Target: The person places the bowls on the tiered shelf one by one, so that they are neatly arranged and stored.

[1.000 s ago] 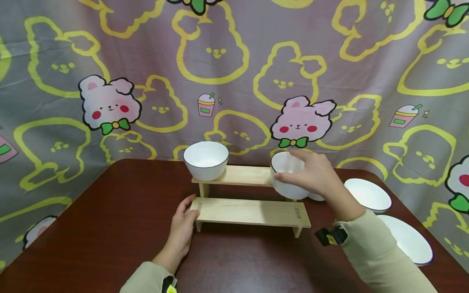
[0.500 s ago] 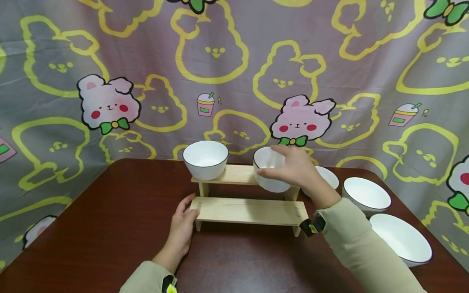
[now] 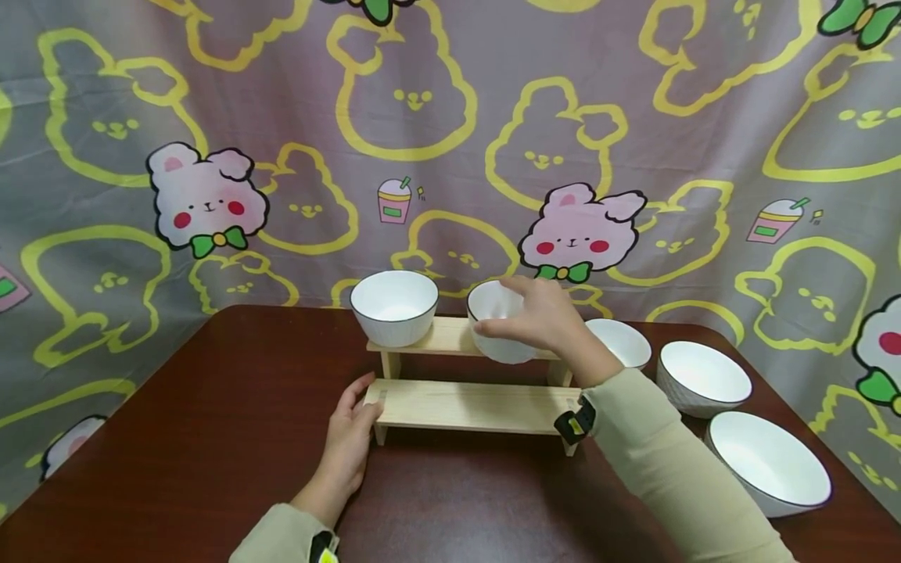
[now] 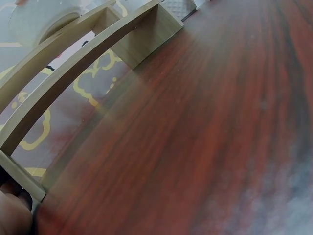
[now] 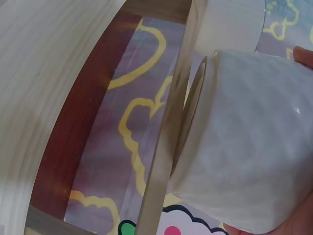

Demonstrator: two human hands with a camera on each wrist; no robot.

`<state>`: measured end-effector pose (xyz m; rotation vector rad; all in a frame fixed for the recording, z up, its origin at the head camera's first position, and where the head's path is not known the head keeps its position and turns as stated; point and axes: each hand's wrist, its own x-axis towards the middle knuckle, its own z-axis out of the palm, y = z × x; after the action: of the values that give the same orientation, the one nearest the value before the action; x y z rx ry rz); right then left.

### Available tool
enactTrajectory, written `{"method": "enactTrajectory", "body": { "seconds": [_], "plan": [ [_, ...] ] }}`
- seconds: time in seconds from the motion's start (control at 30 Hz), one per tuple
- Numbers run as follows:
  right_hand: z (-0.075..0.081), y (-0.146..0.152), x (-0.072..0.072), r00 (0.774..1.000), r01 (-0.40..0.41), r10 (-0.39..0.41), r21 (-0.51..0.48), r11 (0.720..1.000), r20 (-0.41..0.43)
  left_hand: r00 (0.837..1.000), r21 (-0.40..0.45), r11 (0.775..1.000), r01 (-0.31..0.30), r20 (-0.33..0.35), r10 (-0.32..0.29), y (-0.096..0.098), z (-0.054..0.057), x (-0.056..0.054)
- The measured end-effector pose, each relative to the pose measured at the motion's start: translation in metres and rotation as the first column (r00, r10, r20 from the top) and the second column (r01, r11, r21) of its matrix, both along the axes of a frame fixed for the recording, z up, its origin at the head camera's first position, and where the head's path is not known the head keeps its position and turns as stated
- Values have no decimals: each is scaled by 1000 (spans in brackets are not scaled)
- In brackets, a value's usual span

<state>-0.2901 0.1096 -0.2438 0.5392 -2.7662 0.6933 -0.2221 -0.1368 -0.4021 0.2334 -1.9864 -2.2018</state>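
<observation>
A two-step wooden display rack (image 3: 472,407) stands on the table. My left hand (image 3: 349,430) holds the left end of its lower step, thumb on top. My right hand (image 3: 540,314) grips a white bowl (image 3: 505,349) with a dark rim, its thumb and fingers spread across the mouth. This bowl is over the right half of the upper step; in the right wrist view its textured side and foot (image 5: 193,110) lie close to the step's edge, and I cannot tell whether it touches. Another white bowl (image 3: 394,307) sits on the upper step's left end.
Right of the rack, a small white bowl (image 3: 619,342), a medium one (image 3: 704,379) and a larger oval one (image 3: 770,465) stand in a line on the dark red table (image 3: 211,438). A patterned curtain (image 3: 450,188) hangs behind the table.
My right hand has carried its bowl leftward along the upper step, toward the bowl at the left end. The small bowl behind my right arm has come into sight. My left hand stays put.
</observation>
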Motion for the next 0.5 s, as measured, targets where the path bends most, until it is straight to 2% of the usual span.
{"method": "enactTrajectory", "body": {
  "seconds": [0.5],
  "plan": [
    [-1,-21,-19,1000,-20,20,57,998,14,1000,-4,1000,5,-3,-5,-1,0,1]
  ]
}}
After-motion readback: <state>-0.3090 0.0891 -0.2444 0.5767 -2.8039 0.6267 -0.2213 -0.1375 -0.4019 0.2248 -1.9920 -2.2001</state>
